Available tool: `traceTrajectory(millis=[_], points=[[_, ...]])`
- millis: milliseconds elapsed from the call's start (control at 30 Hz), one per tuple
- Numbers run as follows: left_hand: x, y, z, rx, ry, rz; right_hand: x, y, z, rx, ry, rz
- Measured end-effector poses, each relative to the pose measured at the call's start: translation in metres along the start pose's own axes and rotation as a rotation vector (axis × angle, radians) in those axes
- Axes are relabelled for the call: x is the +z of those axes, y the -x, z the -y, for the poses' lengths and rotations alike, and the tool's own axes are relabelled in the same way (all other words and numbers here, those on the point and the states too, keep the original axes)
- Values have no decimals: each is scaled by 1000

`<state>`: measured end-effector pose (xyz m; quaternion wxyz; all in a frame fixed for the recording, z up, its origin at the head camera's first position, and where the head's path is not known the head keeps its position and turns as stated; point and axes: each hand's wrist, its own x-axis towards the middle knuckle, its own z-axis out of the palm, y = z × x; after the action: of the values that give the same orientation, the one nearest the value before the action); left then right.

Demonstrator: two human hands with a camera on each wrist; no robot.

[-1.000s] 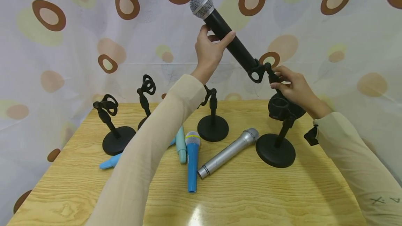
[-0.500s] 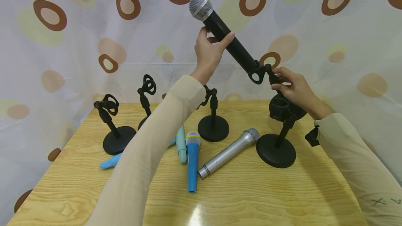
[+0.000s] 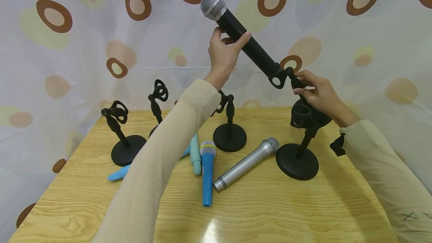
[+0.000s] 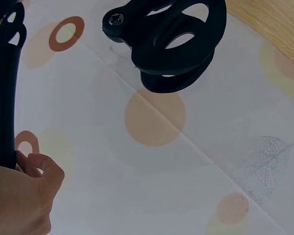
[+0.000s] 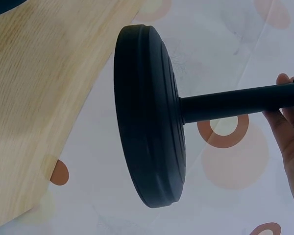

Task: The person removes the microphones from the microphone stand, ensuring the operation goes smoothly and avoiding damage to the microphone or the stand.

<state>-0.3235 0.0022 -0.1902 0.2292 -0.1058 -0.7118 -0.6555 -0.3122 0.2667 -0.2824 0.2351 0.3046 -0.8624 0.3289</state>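
Observation:
My left hand (image 3: 223, 55) grips a black microphone (image 3: 258, 53) around the middle of its body. The silver mesh head points up and left. Its lower end meets the ring clip (image 3: 277, 79) of a black microphone stand (image 5: 230, 105); how deep it sits cannot be seen. With fingers and thumb, my right hand (image 3: 318, 91) pinches this stand's post near the top. The stand is tilted, and its round base (image 5: 147, 117) appears lifted off the table. In the left wrist view, the black microphone body (image 4: 2, 107) runs along the left edge beside my hand.
Another stand (image 3: 297, 161) is in front of the held one. Further stands (image 3: 229, 138) occupy the table's back and left (image 3: 128, 151). A silver microphone (image 3: 244, 166), a blue microphone (image 3: 207, 175) and a teal one (image 3: 195, 156) lie on the wooden table (image 3: 263, 213). Patterned cloth hangs behind.
The microphone's head has shifted slightly left and up, while my right hand with the stand has moved a little right. Both hands keep their hold; the things on the table stay put.

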Motion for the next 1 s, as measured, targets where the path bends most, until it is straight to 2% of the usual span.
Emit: traceTrajectory(millis=[267,367,467,567,633,767,900,1000], points=[[-1,-1,-2,-3,-3,-12,-1,-3,2,-29,-7,-19],[-3,-3,-4,-28,9,-19,0,-2,-1,-38,-7,-14],[-15,-12,-11,-33,45,-62,-2,6,-10,-12,10,1],[-33,-22,-18,-15,77,-113,-9,19,-21,50,30,-24],[-44,-26,-19,-5,70,-121,-15,27,-27,88,26,-51],[-50,-24,-13,-28,35,-81,-21,32,-34,134,-6,-67],[-42,-17,-4,-14,-28,-24,-20,35,-37,220,-78,-52],[-34,-12,1,20,-85,21,-20,37,-38,256,-177,-52]])
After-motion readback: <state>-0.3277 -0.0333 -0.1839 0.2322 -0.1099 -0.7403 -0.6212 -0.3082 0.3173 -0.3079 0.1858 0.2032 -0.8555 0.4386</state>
